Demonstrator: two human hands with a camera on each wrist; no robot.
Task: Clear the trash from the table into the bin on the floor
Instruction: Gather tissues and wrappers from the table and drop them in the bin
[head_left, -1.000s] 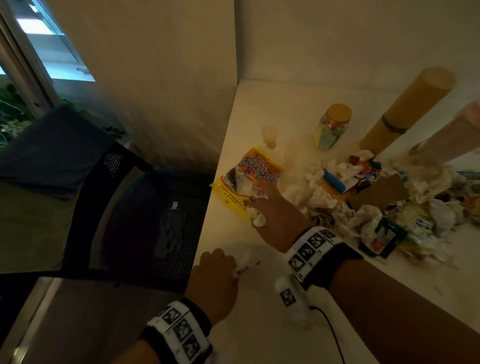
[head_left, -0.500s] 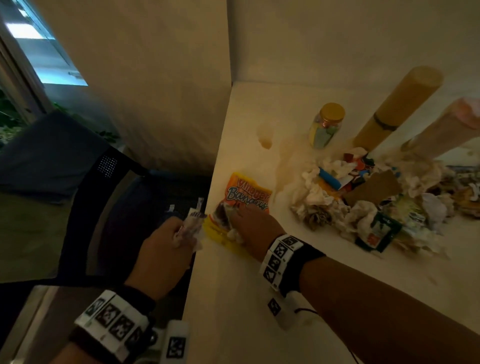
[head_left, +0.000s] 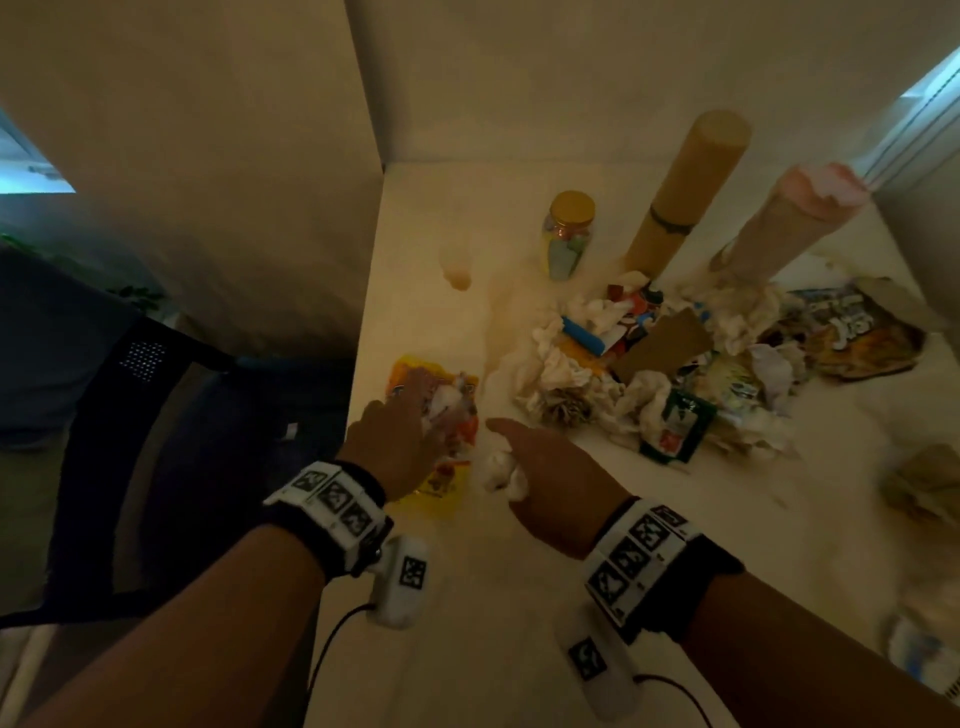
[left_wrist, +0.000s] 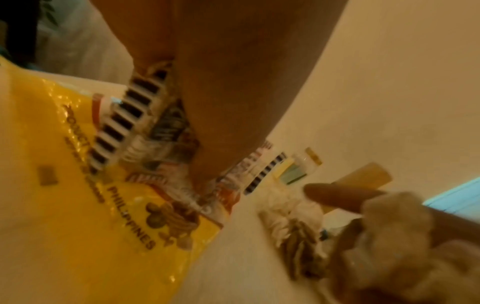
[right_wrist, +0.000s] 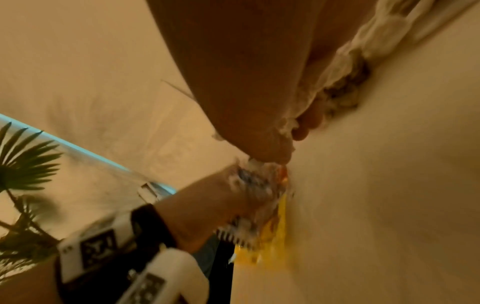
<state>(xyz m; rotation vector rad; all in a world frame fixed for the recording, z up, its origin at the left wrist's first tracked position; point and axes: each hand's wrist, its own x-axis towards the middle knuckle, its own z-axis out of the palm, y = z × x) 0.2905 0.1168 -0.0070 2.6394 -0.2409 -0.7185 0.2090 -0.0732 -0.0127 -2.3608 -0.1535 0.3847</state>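
A yellow banana-chip bag (head_left: 441, 488) lies at the left edge of the white table (head_left: 493, 623). My left hand (head_left: 415, 410) lies on top of it, fingers curled round a small crumpled wrapper (head_left: 448, 404) and pressing it down onto the bag (left_wrist: 64, 226). Just to the right, my right hand (head_left: 506, 457) grips a crumpled white tissue (head_left: 498, 467) in its palm, with the index finger stretched out forward. In the right wrist view the tissue (right_wrist: 345, 61) bunches under the fingers. The bin is not in view.
A pile of tissues, wrappers and cardboard (head_left: 623, 374) covers the table's middle right. Behind it stand a gold-lidded jar (head_left: 569, 234) and two cardboard tubes (head_left: 685, 192). A snack bag (head_left: 852, 332) lies at the right. A black mesh chair (head_left: 156, 415) stands left of the table.
My left hand came back from beyond the table edge onto the yellow bag, still holding the wrapper. My right hand left the bag and shifted right with the tissue.
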